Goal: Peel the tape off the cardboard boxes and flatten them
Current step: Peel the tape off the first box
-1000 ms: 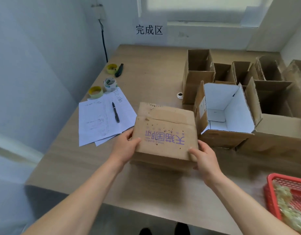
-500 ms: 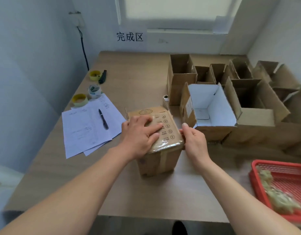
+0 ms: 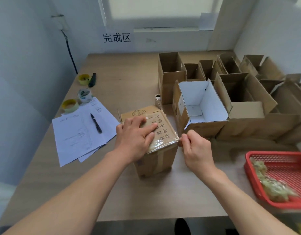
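1. The left hand (image 3: 135, 136) lies flat, fingers straight, pressing on top of the small brown cardboard box sealed with clear tape (image 3: 153, 145), which stands at the middle of the wooden worktop (image 3: 129, 192).
2. The right hand (image 3: 196, 149) is curled at the box's upper right corner, thumb and finger pinching the shiny clear tape (image 3: 160, 143) at its edge.
3. Just behind the box stands an open white-lined carton (image 3: 201, 106), with a cluster of open brown cartons (image 3: 244, 92) beyond.
4. White paper sheets (image 3: 78, 133) with a black pen (image 3: 96, 122) lie to the left, with yellow tape rolls (image 3: 70, 105) near them.
5. A red plastic basket (image 3: 278, 177) holding crumpled tape sits to the right.
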Action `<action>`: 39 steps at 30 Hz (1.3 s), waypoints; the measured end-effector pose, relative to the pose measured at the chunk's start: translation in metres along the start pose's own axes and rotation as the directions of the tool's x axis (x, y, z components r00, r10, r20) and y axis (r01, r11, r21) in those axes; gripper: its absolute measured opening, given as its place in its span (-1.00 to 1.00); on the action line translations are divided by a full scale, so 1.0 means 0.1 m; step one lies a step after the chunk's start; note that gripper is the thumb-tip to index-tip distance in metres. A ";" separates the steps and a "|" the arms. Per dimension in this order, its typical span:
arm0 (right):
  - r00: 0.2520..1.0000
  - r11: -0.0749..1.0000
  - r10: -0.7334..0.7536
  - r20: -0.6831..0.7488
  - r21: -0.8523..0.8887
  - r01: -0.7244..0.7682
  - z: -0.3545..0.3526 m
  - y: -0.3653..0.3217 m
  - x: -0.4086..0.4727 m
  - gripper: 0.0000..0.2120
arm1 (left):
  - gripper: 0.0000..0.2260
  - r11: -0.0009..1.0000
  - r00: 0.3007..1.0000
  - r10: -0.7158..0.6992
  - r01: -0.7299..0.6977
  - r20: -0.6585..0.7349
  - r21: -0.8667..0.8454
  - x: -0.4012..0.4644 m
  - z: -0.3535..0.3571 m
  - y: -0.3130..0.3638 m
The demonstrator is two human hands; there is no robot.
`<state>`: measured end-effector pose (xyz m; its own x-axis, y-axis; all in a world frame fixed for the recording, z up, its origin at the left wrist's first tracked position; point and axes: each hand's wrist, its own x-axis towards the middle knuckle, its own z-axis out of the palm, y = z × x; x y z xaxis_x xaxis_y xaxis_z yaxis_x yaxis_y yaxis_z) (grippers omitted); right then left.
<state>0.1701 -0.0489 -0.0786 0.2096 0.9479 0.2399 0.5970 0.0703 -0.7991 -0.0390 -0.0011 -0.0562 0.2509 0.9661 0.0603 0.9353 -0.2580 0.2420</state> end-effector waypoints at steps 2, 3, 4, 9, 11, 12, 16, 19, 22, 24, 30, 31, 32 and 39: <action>0.988 0.976 0.153 0.005 0.155 -0.152 -0.01 0.03 -0.07 -0.70 | -0.66 1.000 1.000 0.014 -0.014 0.001 0.002 -0.01 0.01 0.02; 0.974 0.950 0.223 0.036 0.215 -0.226 -0.02 0.02 -0.04 -0.71 | -0.66 1.000 1.000 0.020 -0.020 -0.004 0.005 -0.02 0.01 0.03; 0.961 0.936 0.265 0.076 0.221 -0.276 -0.03 -0.01 0.01 -0.67 | -0.65 1.000 1.000 0.026 -0.026 -0.009 0.010 -0.02 0.02 0.05; 0.955 0.950 0.169 0.245 -0.300 -0.091 0.02 -0.18 0.32 -0.45 | -0.64 0.999 0.999 0.028 -0.027 -0.020 0.047 -0.03 0.03 0.05; 0.958 0.951 0.098 0.271 -0.308 -0.010 0.03 -0.18 0.34 -0.52 | -0.65 0.999 0.999 0.022 -0.021 -0.026 0.039 -0.05 0.03 0.04; 0.963 0.953 0.055 0.262 -0.303 0.028 0.03 -0.16 0.33 -0.54 | -0.65 0.999 0.999 0.023 -0.022 -0.029 0.032 -0.05 0.03 0.05; 0.982 0.954 -0.082 0.171 -0.271 0.127 0.02 -0.09 0.24 -0.57 | -0.65 0.999 0.999 0.038 -0.038 -0.012 0.028 -0.03 0.04 0.07; 0.996 0.974 -0.083 0.041 -0.206 0.090 0.03 -0.07 0.12 -0.57 | -0.65 1.000 1.000 -0.007 0.007 0.001 0.017 -0.02 0.02 0.03; 0.993 0.993 0.119 -0.003 0.010 -0.119 0.01 -0.03 0.03 -0.57 | -0.65 1.000 1.000 -0.006 0.006 -0.005 0.009 -0.03 0.02 0.04; 0.975 0.959 0.224 0.002 0.177 -0.220 -0.02 -0.03 -0.03 -0.59 | -0.65 1.000 1.000 -0.003 0.003 -0.003 0.010 -0.02 0.02 0.07; 1.000 0.974 0.026 -0.002 0.227 -0.025 0.04 -0.10 -0.53 -0.58 | -0.64 1.000 1.000 -0.003 0.003 0.002 0.018 -0.02 0.02 0.07; 1.000 0.975 -0.002 -0.005 0.222 0.003 0.06 -0.11 -0.60 -0.55 | -0.64 1.000 1.000 0.000 0.000 0.000 0.022 -0.03 0.02 0.08; 1.000 0.977 -0.011 -0.007 0.215 0.012 0.08 -0.11 -0.65 -0.56 | -0.64 1.000 1.000 0.001 -0.001 -0.001 0.026 -0.03 0.02 0.08; 1.000 0.992 0.009 -0.012 0.129 -0.008 -0.01 -0.32 -0.51 -0.58 | -0.64 0.999 1.000 -0.019 0.019 0.014 0.032 -0.04 -0.01 0.10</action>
<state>0.1414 -0.0995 -0.0644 0.2248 0.9446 0.2392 0.4902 0.1025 -0.8655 -0.0305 -0.0074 -0.0528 0.2365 0.9707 0.0418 0.9473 -0.2400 0.2124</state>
